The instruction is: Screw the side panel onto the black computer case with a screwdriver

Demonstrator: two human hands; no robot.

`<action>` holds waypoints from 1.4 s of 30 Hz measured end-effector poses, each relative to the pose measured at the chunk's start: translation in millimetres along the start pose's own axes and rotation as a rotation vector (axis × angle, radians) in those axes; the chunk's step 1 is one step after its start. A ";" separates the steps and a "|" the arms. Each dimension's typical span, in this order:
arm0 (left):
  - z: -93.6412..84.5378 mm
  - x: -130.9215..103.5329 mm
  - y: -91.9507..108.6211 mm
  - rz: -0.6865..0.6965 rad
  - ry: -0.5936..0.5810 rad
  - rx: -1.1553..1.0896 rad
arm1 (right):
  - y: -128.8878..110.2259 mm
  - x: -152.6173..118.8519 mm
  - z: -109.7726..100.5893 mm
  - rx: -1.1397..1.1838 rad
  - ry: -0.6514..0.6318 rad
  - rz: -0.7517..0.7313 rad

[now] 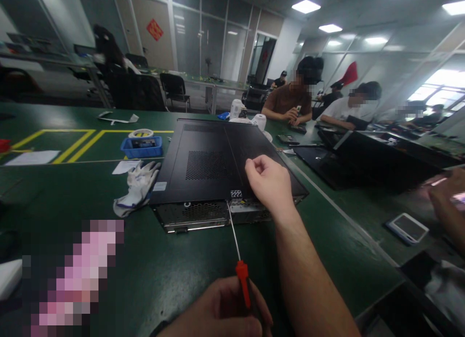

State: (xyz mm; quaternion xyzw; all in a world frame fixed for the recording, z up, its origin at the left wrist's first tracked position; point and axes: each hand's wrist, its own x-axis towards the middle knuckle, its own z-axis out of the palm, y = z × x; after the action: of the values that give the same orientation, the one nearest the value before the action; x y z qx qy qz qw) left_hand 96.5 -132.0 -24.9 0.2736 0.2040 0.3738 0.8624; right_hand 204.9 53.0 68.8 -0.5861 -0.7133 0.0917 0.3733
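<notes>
A black computer case (207, 138) lies flat on the green bench with its metal rear panel towards me. My left hand (232, 308) is wrapped round the red and black handle of a screwdriver (235, 237). The screwdriver's long thin shaft points away from me, and its tip meets the rear top edge of the case, near a small checkered label (236, 193). On the right part of the case's top panel rests my right hand (271, 179), its fingers curled closed. Whether anything is inside those fingers is hidden.
White work gloves (140, 184) and a blue bin (141, 145) with a tape roll lie left of the case. White objects (238, 112) stand behind it. An opened black case (385, 150) and a boxy handheld device (409, 227) are rightward. Co-workers sit across the bench.
</notes>
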 end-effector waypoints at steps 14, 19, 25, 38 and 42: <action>0.0 0.6 -0.3 0.014 -0.008 -0.026 | 2.5 -0.3 1.2 0.012 0.008 -0.020; -0.6 -0.8 -0.2 -0.020 0.040 0.011 | 1.3 -0.3 0.6 0.010 0.003 -0.008; -4.4 4.9 -8.2 0.008 0.062 0.084 | 1.3 0.6 1.4 0.001 0.002 -0.002; -0.9 0.5 2.7 -0.009 -0.040 0.009 | 2.6 0.5 2.7 -0.018 0.013 -0.016; -3.1 2.4 -5.0 0.035 0.024 0.038 | 2.3 0.6 1.3 -0.013 0.012 -0.016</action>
State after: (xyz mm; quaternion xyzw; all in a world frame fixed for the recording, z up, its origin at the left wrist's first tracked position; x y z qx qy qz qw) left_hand 99.0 -132.0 -30.8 0.2892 0.2165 0.3881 0.8478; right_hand 205.7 54.6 66.8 -0.5834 -0.7160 0.0807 0.3746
